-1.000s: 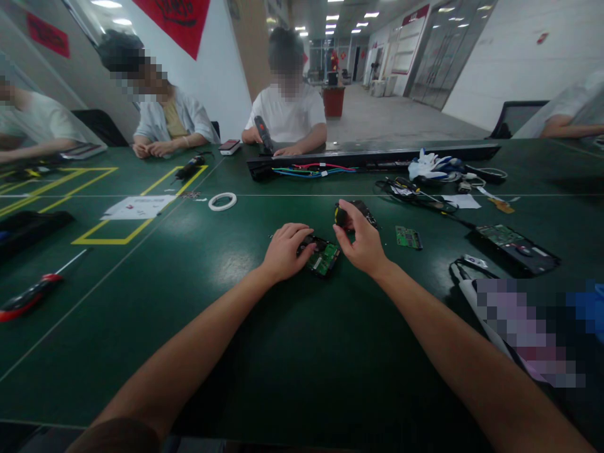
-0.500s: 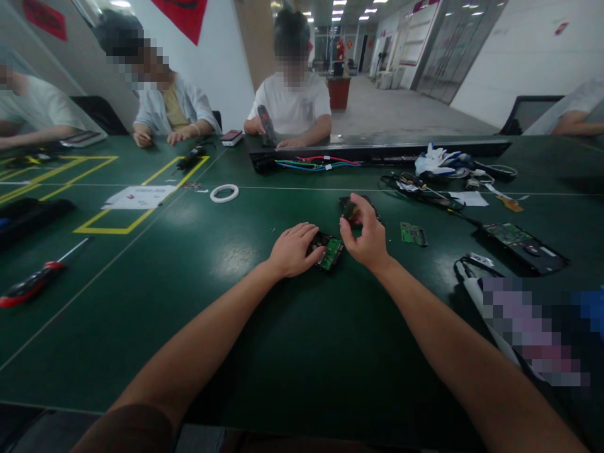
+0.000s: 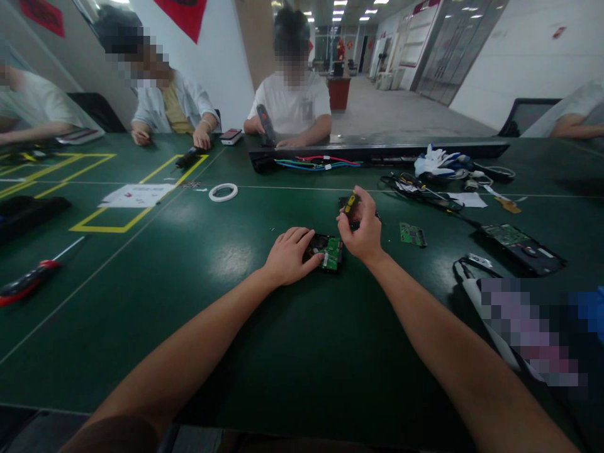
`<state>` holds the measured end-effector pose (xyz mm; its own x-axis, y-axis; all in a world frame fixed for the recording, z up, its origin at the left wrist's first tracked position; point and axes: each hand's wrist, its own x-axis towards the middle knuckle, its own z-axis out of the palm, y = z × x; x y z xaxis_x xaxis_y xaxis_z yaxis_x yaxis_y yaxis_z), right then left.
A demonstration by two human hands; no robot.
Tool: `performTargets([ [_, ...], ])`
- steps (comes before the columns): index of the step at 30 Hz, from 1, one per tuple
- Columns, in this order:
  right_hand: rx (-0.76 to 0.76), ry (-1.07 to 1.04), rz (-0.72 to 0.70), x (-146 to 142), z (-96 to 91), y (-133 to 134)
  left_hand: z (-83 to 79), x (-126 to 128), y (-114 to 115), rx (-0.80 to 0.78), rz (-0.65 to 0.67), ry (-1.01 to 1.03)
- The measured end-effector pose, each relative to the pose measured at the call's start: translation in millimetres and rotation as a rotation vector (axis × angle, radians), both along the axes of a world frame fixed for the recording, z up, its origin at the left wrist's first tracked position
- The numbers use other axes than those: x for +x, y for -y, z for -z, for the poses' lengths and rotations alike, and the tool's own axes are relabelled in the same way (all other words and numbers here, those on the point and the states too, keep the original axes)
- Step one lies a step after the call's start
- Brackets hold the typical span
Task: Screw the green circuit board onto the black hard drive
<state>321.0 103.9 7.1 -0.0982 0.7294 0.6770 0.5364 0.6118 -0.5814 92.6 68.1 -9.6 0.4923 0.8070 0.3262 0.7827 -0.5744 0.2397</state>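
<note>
My left hand (image 3: 289, 255) is laid over the left side of a hard drive (image 3: 334, 261), its thumb on the near edge and its fingers along the far side. The drive lies on the green table with its green circuit board facing up. Just right of it and above the table, my right hand (image 3: 364, 229) is closed round a small black-and-yellow screwdriver (image 3: 350, 204); the lower end is hidden by my fingers. Behind that hand a dark object is mostly covered. A loose green circuit board (image 3: 413, 234) lies to the right.
Another hard drive (image 3: 521, 248) with a cable lies at right, with gloves (image 3: 436, 162) and cables behind. A long black panel (image 3: 387, 151) spans the far side. At left are a red-and-black screwdriver (image 3: 31, 283), white tape ring (image 3: 223, 192) and paper (image 3: 136, 195). Several people sit around.
The hard drive has turned slightly under my left hand. My right hand has tilted, showing more of the screwdriver's yellow handle. A co-worker's hand has moved onto the black tool at far left.
</note>
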Motion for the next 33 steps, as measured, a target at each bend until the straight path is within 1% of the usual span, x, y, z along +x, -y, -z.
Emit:
performTargets([
  [3,0.1,-0.012,0.059,-1,7.6,-9,0.0,0,0,-0.01,-0.013,-0.007],
  [6,0.132,-0.024,0.083,2,10.6,-13,0.5,0,-1,-0.013,-0.01,-0.005],
  [9,0.117,-0.014,0.061,6,8.0,-11,1.2,0,-1,-0.004,-0.009,0.007],
  [13,0.075,0.013,-0.035,8,2.6,-7,1.1,0,-2,-0.002,-0.006,0.016],
  [15,0.058,0.001,-0.055,7,1.1,-5,1.1,0,-3,-0.004,-0.002,0.018],
  [20,0.07,-0.004,-0.006,3,-0.2,-4,2.5,0,-3,-0.001,0.003,0.027],
  [26,0.046,-0.028,0.046,9,-0.4,-5,3.1,0,-3,0.003,0.002,0.038],
  [33,0.053,-0.038,-0.038,7,0.9,-8,2.0,0,-4,0.0,0.003,0.024],
])
